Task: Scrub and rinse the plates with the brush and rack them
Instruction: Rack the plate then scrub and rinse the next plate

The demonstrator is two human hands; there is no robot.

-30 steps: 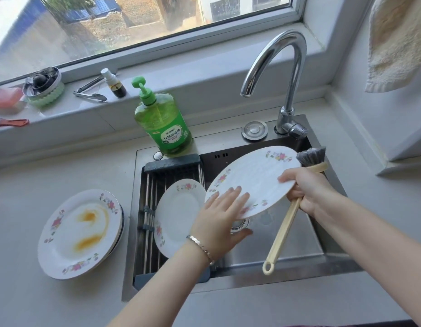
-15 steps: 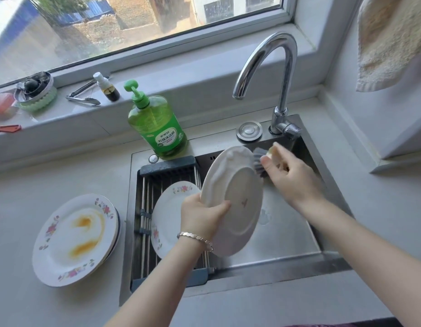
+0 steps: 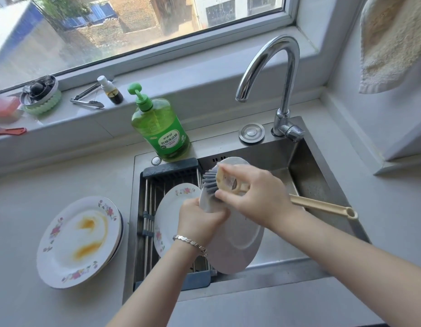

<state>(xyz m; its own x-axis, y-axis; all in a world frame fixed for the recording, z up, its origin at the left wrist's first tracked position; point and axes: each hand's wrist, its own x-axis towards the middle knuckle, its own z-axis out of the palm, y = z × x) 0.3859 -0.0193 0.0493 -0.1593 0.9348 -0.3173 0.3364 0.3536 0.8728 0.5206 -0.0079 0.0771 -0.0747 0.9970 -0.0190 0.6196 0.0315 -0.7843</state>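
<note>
Over the steel sink (image 3: 323, 185) my left hand (image 3: 200, 220) grips the left edge of a white plate (image 3: 238, 241), which is tilted up with its plain underside toward me. My right hand (image 3: 256, 197) grips the head end of a beige brush (image 3: 323, 205); its grey bristles (image 3: 210, 182) press against the plate's underside near the upper left rim. A clean floral plate (image 3: 169, 208) leans in the dish rack (image 3: 152, 208) on the sink's left side. Dirty floral plates (image 3: 79, 241) with orange stains are stacked on the counter to the left.
A green soap bottle (image 3: 162, 131) stands behind the rack. The chrome faucet (image 3: 282, 90) arches over the sink with no water running. Tongs (image 3: 86, 100), a small bottle and containers sit on the windowsill. A towel (image 3: 393, 43) hangs at the upper right.
The plate was flipped from face-up to underside toward me. My right hand turned the brush so its handle points right, and moved the bristles onto the plate's back.
</note>
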